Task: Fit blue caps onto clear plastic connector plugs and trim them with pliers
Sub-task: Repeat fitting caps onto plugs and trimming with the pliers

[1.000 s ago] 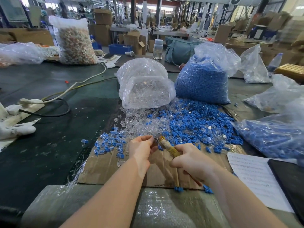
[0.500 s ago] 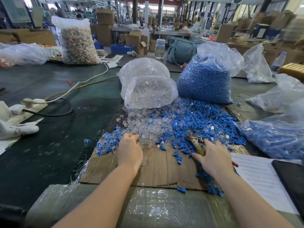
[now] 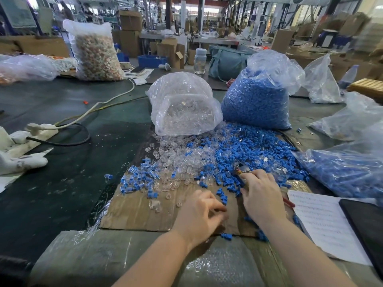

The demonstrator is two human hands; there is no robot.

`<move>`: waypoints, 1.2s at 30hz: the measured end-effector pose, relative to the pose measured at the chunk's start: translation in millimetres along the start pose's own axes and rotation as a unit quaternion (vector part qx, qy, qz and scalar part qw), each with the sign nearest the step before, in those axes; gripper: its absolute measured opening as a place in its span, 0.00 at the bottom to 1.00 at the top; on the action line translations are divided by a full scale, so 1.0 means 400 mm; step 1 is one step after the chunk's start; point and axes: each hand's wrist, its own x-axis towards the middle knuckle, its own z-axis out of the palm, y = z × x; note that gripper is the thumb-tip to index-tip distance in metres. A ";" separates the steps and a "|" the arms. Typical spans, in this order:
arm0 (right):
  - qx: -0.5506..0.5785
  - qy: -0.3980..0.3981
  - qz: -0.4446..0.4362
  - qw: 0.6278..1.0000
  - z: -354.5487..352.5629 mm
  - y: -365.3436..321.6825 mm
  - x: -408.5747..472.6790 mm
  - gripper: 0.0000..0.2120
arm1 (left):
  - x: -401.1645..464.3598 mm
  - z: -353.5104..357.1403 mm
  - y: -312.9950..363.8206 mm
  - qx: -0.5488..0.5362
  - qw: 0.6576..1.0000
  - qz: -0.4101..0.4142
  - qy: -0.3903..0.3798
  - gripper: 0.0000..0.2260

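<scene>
On the near edge of the tabletop (image 3: pixel 51 125) a flat cardboard sheet (image 3: pixel 134 212) lies under both hands. The left hand (image 3: pixel 199 216) hovers over the sheet with its fingers curled and thumb meeting fingertips; motion blur hides whether it pinches anything. Just to its right, the right hand (image 3: pixel 261 193) rests palm down at the edge of the loose blue caps (image 3: pixel 248 150), its fingers curled over the pliers (image 3: pixel 241 171), whose tip pokes out past the fingertips and whose red handle end shows behind the wrist. A printed paper sheet (image 3: pixel 323 220) lies further right. Beyond the hands, clear plugs (image 3: pixel 182 160) spill across the cardboard, mixing with the caps, and a small cluster of capped plugs (image 3: pixel 138 179) sits to the left. Further back stand a bag of clear plugs (image 3: pixel 184 108) and, beside it, a bag of blue caps (image 3: pixel 257 100).
</scene>
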 end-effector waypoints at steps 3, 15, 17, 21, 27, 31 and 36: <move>0.024 0.009 -0.016 1.000 0.002 -0.004 -0.005 0.13 | -0.012 0.003 0.005 0.002 0.998 0.022 -0.065 0.15; 0.116 -0.051 -0.048 0.991 0.026 -0.032 -0.025 0.11 | 0.014 -0.010 -0.004 -0.090 0.987 -0.130 0.037 0.08; 0.113 -0.058 -0.049 0.991 0.031 -0.040 -0.029 0.10 | 0.023 -0.016 -0.013 -0.076 0.979 -0.175 0.076 0.10; 0.110 -0.061 -0.039 0.991 0.043 -0.056 -0.033 0.08 | 0.038 -0.019 -0.033 -0.085 0.959 -0.233 0.134 0.10; 0.112 -0.039 -0.018 0.993 0.061 -0.085 -0.036 0.08 | 0.058 -0.015 -0.054 -0.070 0.945 -0.262 0.183 0.05; 0.132 -0.015 0.005 0.991 0.073 -0.100 -0.035 0.09 | 0.049 -0.003 -0.046 -0.075 0.946 -0.245 0.200 0.07; 0.235 0.021 0.023 0.971 0.083 -0.127 -0.041 0.11 | 0.024 0.009 -0.038 -0.074 0.950 -0.209 0.221 0.07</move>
